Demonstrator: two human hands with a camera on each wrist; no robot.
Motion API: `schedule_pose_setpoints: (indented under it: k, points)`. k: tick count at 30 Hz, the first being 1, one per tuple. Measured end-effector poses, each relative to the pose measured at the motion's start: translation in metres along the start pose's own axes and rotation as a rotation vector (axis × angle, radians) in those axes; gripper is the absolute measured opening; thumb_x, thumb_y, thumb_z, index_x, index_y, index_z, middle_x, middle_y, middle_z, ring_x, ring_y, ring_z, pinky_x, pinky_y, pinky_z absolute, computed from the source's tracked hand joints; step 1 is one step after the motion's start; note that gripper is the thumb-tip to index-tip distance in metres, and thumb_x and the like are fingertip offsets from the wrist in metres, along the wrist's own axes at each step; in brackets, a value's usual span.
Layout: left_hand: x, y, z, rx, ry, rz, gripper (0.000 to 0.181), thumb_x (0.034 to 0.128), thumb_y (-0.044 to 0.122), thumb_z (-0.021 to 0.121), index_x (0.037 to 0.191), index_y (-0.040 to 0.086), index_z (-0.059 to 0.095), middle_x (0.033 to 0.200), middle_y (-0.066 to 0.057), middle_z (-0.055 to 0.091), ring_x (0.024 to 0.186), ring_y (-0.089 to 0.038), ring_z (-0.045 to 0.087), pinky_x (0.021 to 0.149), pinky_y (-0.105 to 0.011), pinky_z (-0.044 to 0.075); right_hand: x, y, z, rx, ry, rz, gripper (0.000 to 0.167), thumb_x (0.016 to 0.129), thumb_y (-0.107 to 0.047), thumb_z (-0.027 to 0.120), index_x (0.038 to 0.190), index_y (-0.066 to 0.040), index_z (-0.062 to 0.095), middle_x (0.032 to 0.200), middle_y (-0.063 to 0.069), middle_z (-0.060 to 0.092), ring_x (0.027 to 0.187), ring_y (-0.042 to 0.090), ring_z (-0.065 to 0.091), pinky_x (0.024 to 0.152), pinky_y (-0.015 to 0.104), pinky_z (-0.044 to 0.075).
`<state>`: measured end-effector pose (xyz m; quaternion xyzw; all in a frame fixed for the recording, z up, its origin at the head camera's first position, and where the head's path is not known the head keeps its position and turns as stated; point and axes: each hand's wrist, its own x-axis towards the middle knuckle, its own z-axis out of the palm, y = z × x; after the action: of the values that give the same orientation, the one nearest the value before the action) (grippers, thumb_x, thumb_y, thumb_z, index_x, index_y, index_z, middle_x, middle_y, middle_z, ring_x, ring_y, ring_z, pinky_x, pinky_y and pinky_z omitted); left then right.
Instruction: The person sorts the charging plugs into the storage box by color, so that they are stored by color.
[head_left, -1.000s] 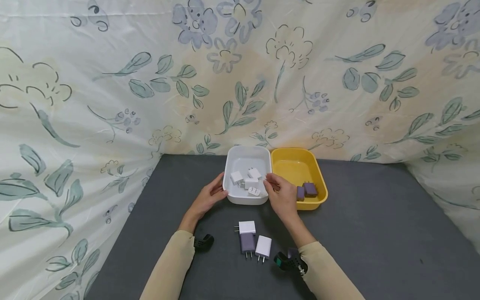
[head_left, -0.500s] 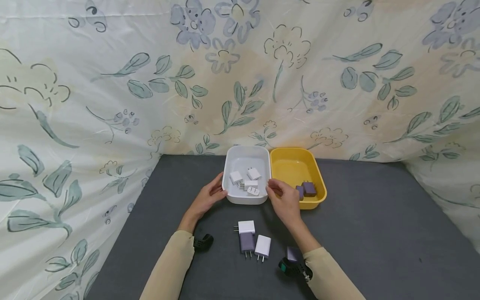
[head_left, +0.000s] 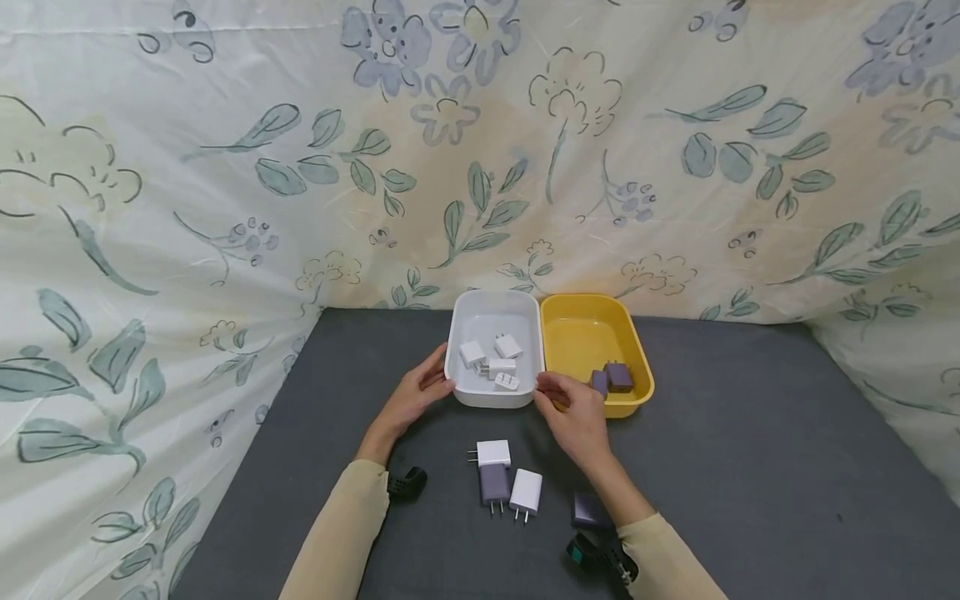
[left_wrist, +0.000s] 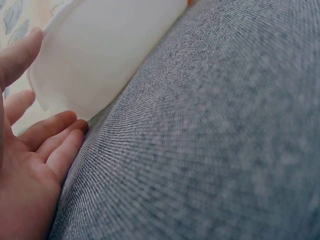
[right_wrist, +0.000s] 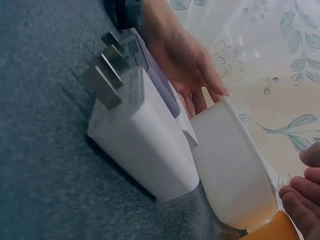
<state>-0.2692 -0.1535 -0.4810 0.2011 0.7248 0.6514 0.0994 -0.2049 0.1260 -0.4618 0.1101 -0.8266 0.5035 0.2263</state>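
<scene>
My left hand (head_left: 407, 406) rests against the front left side of a white plastic bin (head_left: 495, 401). In the left wrist view its thumb is by the rim and its fingers are fairly straight. Several white charger plugs (head_left: 502, 367) lie in the bin. At the bin's right front corner is my right hand (head_left: 577, 419), fingers loosely bent near the rim, with nothing seen between fingers and thumb. Beside it, a yellow bin (head_left: 581, 312) contains purple charger plugs (head_left: 618, 377). Nearer lie two white plugs (head_left: 527, 492), a purple plug (head_left: 493, 485), and another purple plug (head_left: 589, 510) by the right forearm.
Both bins stand side by side at the back of a dark grey cloth-covered table (head_left: 750, 467). A floral curtain (head_left: 480, 167) hangs directly behind and along the sides. Black camera straps (head_left: 407, 484) are worn at the wrists.
My right hand has shifted slightly right and toward me along the white bin's edge, uncovering more of the purple plug near the forearm. The left hand has stayed in place.
</scene>
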Motion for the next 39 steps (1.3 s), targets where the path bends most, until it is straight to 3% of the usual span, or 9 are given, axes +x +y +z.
schedule_pose_setpoints:
  k: [8,23,33,39]
  points:
    - [0.000,0.002,0.000,-0.001,0.003,-0.006,0.074,0.0947,0.011,0.063,0.156,0.010,0.022,0.149,-0.028,0.039,0.139,-0.039,0.040,0.099,-0.016,0.046,-0.011,0.002,-0.003,-0.038,-0.032,-0.018,0.024,0.080,-0.006,0.078,0.103,0.000,0.073,0.097,0.011,0.075,0.083,0.022,0.073,0.076,0.035,0.060]
    - [0.002,0.000,0.000,0.007,-0.002,0.013,0.072,0.0961,0.007,0.059,0.155,0.005,0.019,0.150,-0.030,0.037,0.139,-0.042,0.038,0.098,-0.013,0.044,-0.026,-0.010,0.001,-0.044,-0.201,-0.053,0.030,0.083,-0.011,0.077,0.110,0.000,0.070,0.103,0.010,0.073,0.090,0.018,0.072,0.080,0.033,0.059]
    - [0.009,-0.026,-0.004,0.008,0.025,0.015,0.071,0.0960,0.012,0.061,0.156,0.015,0.023,0.152,-0.022,0.040,0.140,-0.035,0.040,0.105,-0.020,0.043,-0.033,-0.015,0.005,-0.043,-0.271,-0.044,0.031,0.081,-0.010,0.079,0.109,-0.002,0.071,0.102,0.009,0.073,0.090,0.019,0.072,0.080,0.030,0.059]
    - [0.009,-0.030,-0.003,0.028,0.039,0.032,0.071,0.0956,0.016,0.063,0.156,0.019,0.026,0.150,-0.019,0.044,0.139,-0.031,0.043,0.106,-0.023,0.043,-0.039,-0.017,0.011,-0.030,-0.335,-0.083,0.035,0.080,-0.010,0.080,0.112,-0.003,0.070,0.104,0.007,0.073,0.092,0.019,0.071,0.080,0.029,0.059]
